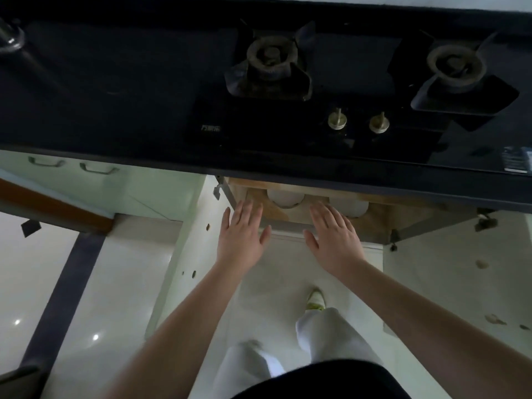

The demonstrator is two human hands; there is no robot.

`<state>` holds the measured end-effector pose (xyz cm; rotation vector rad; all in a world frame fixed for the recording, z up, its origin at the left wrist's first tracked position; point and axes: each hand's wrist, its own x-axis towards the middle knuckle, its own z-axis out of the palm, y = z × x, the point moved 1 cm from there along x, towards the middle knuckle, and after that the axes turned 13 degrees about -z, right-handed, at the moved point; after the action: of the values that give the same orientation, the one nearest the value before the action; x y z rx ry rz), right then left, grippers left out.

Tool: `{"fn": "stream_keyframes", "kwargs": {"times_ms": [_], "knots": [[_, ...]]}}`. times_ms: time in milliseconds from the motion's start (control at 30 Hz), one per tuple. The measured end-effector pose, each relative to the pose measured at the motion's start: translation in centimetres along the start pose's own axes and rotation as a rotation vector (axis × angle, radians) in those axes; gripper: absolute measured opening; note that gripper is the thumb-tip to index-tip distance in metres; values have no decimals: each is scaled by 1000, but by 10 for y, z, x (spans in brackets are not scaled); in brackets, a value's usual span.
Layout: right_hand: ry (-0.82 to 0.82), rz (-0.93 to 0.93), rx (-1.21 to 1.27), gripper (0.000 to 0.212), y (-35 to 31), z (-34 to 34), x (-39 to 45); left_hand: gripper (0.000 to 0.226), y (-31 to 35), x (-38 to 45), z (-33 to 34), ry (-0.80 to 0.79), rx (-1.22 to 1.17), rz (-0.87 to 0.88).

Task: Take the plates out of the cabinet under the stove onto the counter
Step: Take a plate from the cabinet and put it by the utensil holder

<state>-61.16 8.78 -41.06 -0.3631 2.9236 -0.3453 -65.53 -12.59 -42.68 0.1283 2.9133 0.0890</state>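
Observation:
Below the black counter the cabinet under the stove stands open, showing a brown shelf. Two white stacks of plates peek out under the counter edge: one on the left, one on the right, both mostly hidden. My left hand hovers flat with fingers spread just left of the left stack. My right hand is also flat and empty, its fingertips in front of the right stack. Neither hand touches a plate.
A gas stove with two burners and two knobs sits in the counter. The open cabinet doors flank my arms. Closed drawers with handles lie left. My legs and a shoe are on the pale floor.

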Motion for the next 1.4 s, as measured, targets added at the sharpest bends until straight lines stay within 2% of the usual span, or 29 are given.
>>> {"fn": "stream_keyframes", "kwargs": {"times_ms": [167,400,567,767,867,1033,1400], "knots": [[64,38,-1,63,12,50,34,73,-1,45,46,102,-107,-4],[149,23,-23,64,47,121,97,64,4,119,123,189,-61,29],[171,25,-81,60,79,184,140,70,13,172,187,241,-48,31],[267,-49,-148,55,105,233,163,67,10,196,245,432,-86,57],[367,-88,-226,54,114,247,168,62,7,205,257,558,-117,101],[478,-89,-295,56,116,262,172,59,3,209,272,675,-149,149],[504,-102,-286,51,110,249,171,60,1,204,256,609,-51,158]]}}
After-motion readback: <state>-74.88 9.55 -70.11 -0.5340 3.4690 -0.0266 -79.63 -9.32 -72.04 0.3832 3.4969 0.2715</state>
